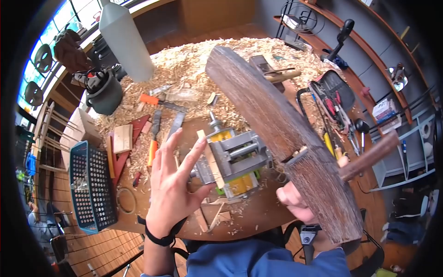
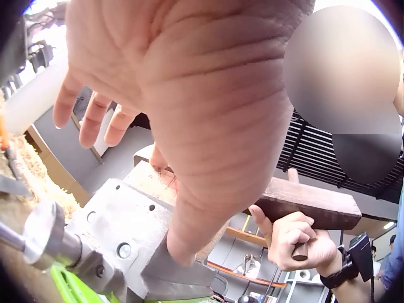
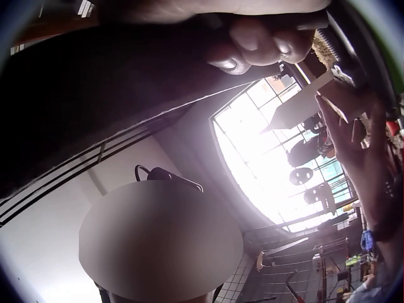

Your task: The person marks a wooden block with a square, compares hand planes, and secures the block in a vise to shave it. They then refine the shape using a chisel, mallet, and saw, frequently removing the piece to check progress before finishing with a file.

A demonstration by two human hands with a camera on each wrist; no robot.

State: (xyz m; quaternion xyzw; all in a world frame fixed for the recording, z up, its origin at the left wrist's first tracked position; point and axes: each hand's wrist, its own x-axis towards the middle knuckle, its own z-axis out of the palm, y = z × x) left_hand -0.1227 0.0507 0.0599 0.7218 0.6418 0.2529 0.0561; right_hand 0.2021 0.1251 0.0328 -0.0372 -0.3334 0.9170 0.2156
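My right hand (image 1: 295, 203) holds up a long dark wooden hand plane (image 1: 263, 108) by its crossbar handle (image 1: 371, 157), tilted across the right of the head view. The left wrist view shows the right fingers (image 2: 293, 235) curled round that handle under the plane's body. My left hand (image 1: 173, 194) is spread at the near left of a grey metal vise (image 1: 230, 150). Its fingers are extended and it holds nothing; the index fingertip overlaps the top of a pale wood strip (image 1: 212, 161) standing in the vise jaws. Part of the right hand is hidden behind the plane.
Wood shavings (image 1: 184, 60) heap over the table's far side. Orange-handled chisels (image 1: 152, 150) lie left of the vise, near a teal basket (image 1: 92, 189). A tall white bottle (image 1: 127, 44) stands at the back left; a tool pouch (image 1: 334, 94) lies at the right.
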